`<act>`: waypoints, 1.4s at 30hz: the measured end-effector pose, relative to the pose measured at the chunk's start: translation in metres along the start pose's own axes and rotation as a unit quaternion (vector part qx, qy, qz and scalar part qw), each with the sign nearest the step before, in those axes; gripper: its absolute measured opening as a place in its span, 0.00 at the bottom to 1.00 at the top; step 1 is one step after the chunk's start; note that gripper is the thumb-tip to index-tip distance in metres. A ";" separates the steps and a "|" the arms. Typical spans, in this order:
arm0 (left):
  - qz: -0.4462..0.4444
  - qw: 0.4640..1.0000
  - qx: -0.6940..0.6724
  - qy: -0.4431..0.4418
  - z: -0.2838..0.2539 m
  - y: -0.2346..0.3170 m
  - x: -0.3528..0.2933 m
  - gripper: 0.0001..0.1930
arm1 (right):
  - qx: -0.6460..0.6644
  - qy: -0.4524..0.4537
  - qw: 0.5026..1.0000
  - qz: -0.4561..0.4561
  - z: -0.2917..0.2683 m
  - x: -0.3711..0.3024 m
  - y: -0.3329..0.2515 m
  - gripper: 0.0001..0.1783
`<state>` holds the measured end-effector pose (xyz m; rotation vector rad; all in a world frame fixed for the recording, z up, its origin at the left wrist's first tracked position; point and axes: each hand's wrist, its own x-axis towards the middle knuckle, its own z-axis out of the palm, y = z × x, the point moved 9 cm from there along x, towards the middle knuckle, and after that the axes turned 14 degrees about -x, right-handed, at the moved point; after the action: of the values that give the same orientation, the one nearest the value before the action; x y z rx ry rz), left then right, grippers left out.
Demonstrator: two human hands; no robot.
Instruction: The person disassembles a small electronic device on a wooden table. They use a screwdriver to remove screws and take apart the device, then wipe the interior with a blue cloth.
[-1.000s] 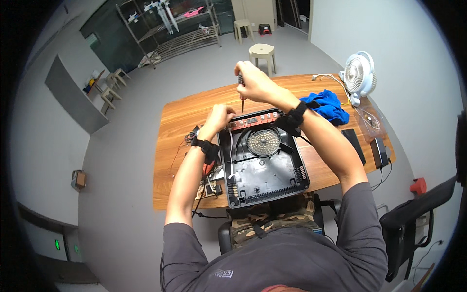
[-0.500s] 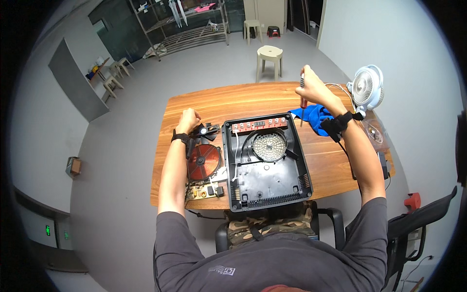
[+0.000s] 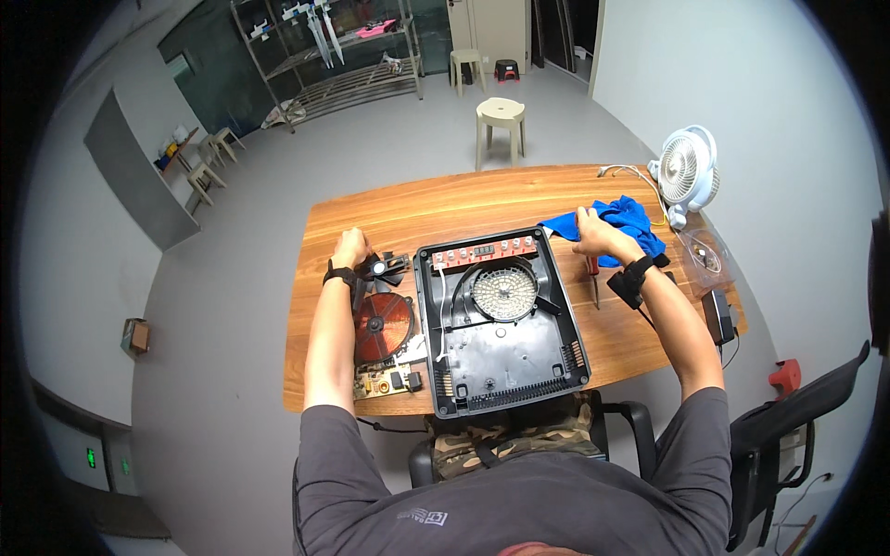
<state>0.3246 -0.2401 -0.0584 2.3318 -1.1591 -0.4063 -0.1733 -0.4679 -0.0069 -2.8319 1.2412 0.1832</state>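
My right hand (image 3: pixel 601 239) is closed around a screwdriver (image 3: pixel 592 267) with a red handle, its shaft pointing down toward the table right of the black housing. My left hand (image 3: pixel 351 248) has its fingers curled in beside a small black cooling fan (image 3: pixel 386 267); whatever they hold is hidden. Between my arms lies the open black housing (image 3: pixel 505 363), with a red button board (image 3: pixel 484 252) along its far edge and a round perforated disc (image 3: pixel 504 291) inside. Near my left forearm are a copper-coloured coil (image 3: pixel 383 327) and a circuit board (image 3: pixel 375 383).
A blue cloth (image 3: pixel 623 222) lies crumpled beyond my right hand. At the table's right side are a light blue desk fan (image 3: pixel 686 171), a clear bag (image 3: pixel 706 257) and a black box (image 3: pixel 718 317). A beige stool (image 3: pixel 501 116) stands past the far edge.
My right hand has come nearer to me and lower with the screwdriver, from above the far table edge to beside the housing. The left hand stays by the small fan. The view has shifted slightly.
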 end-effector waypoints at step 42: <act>0.272 0.956 0.053 -0.100 0.053 0.187 -0.120 0.23 | -0.007 0.093 0.985 -0.143 -0.014 0.009 -0.091 0.25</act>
<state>0.1063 -0.2549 0.0066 1.9690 -1.8886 -0.3851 -0.0990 -0.4136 0.0056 -3.0534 0.8420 -0.0869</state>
